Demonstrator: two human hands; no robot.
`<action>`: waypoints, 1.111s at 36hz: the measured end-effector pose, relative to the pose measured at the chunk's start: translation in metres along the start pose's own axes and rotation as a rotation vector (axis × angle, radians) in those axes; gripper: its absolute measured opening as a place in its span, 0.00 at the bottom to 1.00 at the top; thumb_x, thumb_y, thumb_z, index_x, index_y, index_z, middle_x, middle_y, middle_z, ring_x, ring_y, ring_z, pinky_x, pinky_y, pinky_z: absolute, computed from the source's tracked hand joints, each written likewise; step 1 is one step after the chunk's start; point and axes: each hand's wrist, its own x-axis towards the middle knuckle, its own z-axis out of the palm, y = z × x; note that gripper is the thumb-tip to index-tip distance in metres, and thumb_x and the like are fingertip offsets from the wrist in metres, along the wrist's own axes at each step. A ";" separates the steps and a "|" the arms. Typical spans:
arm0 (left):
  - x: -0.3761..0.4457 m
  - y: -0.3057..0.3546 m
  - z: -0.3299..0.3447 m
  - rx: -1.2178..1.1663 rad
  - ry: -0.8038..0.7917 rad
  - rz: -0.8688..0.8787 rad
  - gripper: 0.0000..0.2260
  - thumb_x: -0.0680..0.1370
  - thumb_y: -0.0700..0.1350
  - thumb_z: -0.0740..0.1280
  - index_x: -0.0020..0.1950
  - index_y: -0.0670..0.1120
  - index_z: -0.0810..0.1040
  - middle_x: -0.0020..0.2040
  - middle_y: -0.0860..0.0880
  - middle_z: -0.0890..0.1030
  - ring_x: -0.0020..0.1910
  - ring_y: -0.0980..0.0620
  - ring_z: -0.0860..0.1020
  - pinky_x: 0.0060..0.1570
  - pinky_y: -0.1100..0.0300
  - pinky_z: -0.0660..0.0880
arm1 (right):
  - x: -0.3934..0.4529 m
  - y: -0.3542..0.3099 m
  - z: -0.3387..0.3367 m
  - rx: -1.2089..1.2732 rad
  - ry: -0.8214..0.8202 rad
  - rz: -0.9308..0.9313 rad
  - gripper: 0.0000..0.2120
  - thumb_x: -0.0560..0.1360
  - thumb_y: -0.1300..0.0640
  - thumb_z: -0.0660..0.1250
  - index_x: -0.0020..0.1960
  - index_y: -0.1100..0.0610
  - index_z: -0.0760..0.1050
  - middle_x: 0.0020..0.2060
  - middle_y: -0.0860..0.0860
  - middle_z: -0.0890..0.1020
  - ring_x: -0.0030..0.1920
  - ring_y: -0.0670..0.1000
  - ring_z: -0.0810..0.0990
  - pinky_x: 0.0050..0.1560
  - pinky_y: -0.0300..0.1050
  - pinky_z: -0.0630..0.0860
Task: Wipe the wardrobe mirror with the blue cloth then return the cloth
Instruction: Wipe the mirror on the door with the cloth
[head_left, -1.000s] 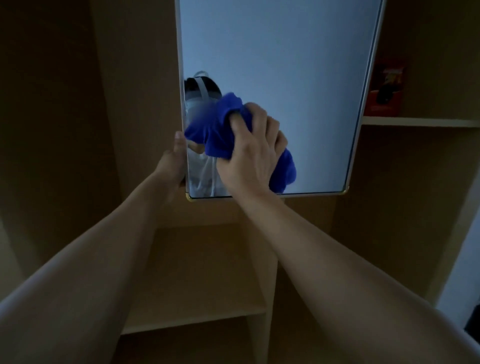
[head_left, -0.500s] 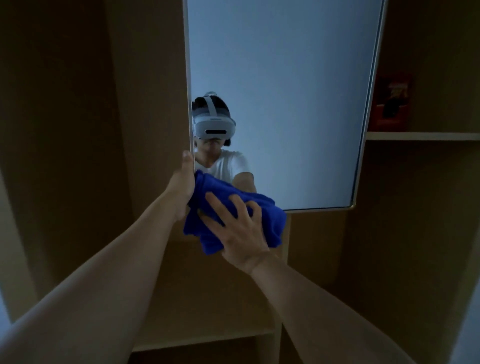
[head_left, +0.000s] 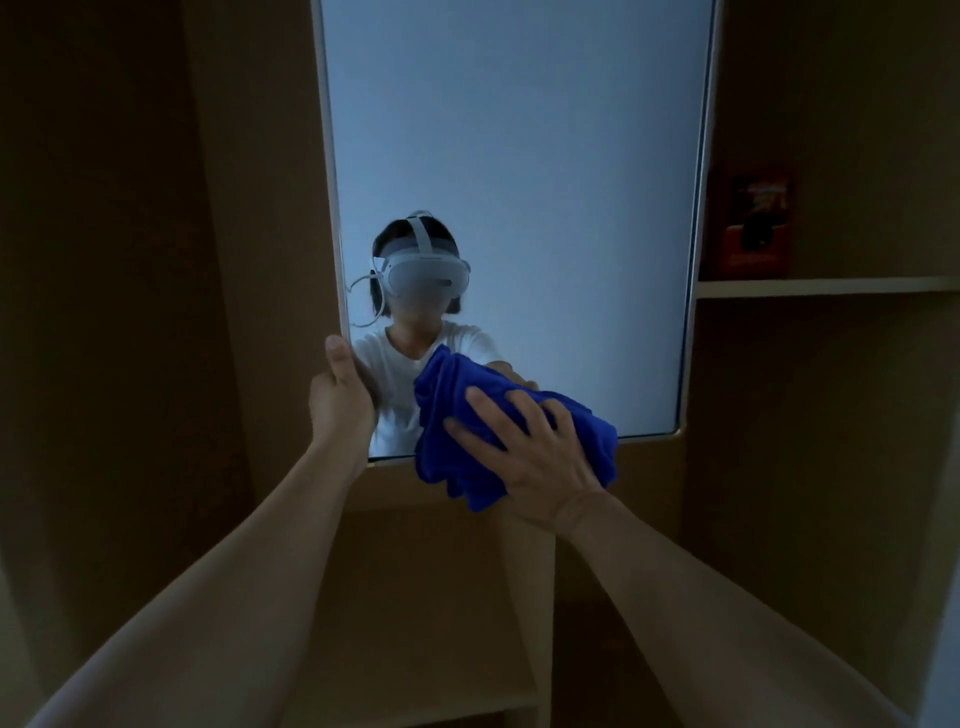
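A tall wardrobe mirror (head_left: 519, 156) with a pale frame hangs in front of me and reflects a person wearing a headset. My right hand (head_left: 530, 457) presses a bunched blue cloth (head_left: 452, 415) against the mirror's bottom edge, fingers spread over it. The cloth overhangs the lower frame. My left hand (head_left: 340, 395) grips the mirror's left edge near the bottom corner, thumb on the front of the frame.
Dim wooden wardrobe panels surround the mirror. A shelf (head_left: 826, 286) at the right carries a red box (head_left: 753, 223). A lower shelf (head_left: 415, 701) and an upright divider (head_left: 524, 597) lie below my arms.
My right hand slid the cloth down from the mirror's left middle to the bottom edge, then rightward along it. The left hand has kept its grip on the frame.
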 end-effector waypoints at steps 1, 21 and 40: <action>0.001 0.000 0.001 0.007 0.009 -0.010 0.22 0.80 0.63 0.46 0.35 0.52 0.65 0.33 0.50 0.71 0.32 0.55 0.71 0.32 0.60 0.65 | 0.000 0.000 0.000 0.011 0.010 0.014 0.39 0.65 0.38 0.71 0.72 0.46 0.63 0.70 0.51 0.60 0.61 0.60 0.67 0.52 0.58 0.73; 0.020 -0.008 0.012 0.045 0.101 -0.063 0.29 0.79 0.65 0.45 0.58 0.44 0.74 0.41 0.50 0.73 0.37 0.52 0.71 0.44 0.55 0.66 | 0.001 -0.016 -0.009 0.099 -0.146 0.001 0.28 0.60 0.42 0.74 0.60 0.44 0.77 0.59 0.52 0.75 0.54 0.56 0.77 0.50 0.51 0.74; 0.023 -0.013 0.015 0.063 0.165 0.002 0.26 0.78 0.66 0.47 0.37 0.48 0.71 0.32 0.51 0.73 0.31 0.56 0.72 0.28 0.62 0.62 | -0.037 0.023 -0.012 0.055 -0.129 0.103 0.28 0.61 0.42 0.76 0.59 0.48 0.78 0.53 0.56 0.77 0.49 0.58 0.78 0.47 0.52 0.74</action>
